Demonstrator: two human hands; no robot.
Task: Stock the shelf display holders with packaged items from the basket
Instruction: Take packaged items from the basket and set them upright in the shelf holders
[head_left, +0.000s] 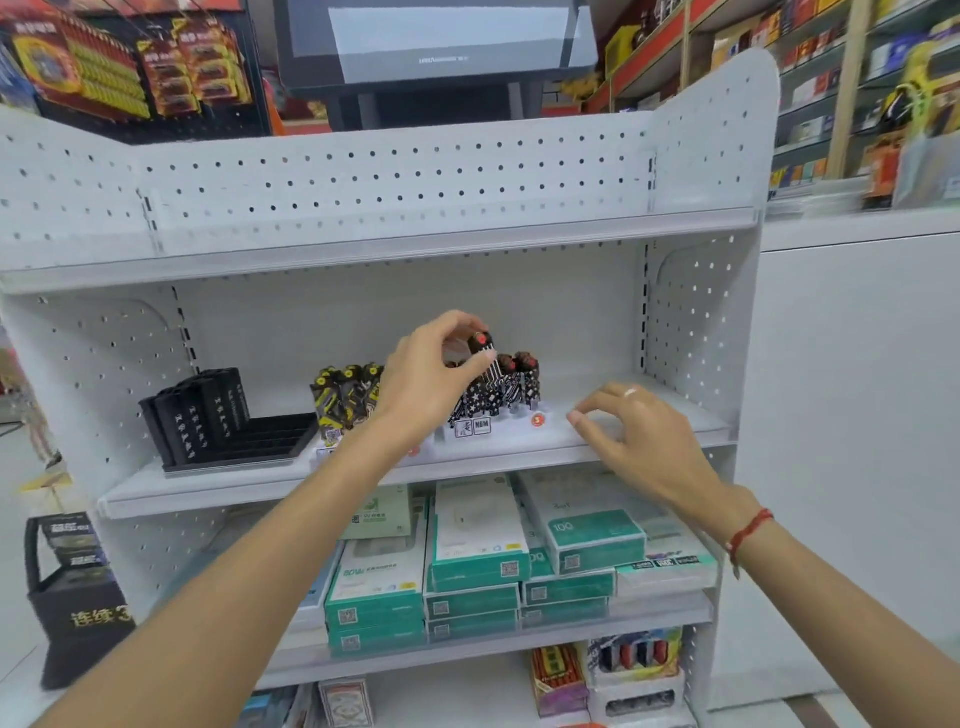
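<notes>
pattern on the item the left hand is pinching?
Black-and-white stripes, red spot on its dark top; item pinched by left hand, head view.

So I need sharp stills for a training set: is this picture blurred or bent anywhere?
Head view: the right-hand store shelves are smeared by motion blur; the left hand, pinching a patterned pack, and the right hand are fairly sharp; the wide lens bows the white shelf unit at its edges; lighting is even, with soft glare on the monitor.

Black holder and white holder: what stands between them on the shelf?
In the head view, yellow-and-black packs stand between the black holder and the white holder.
</notes>
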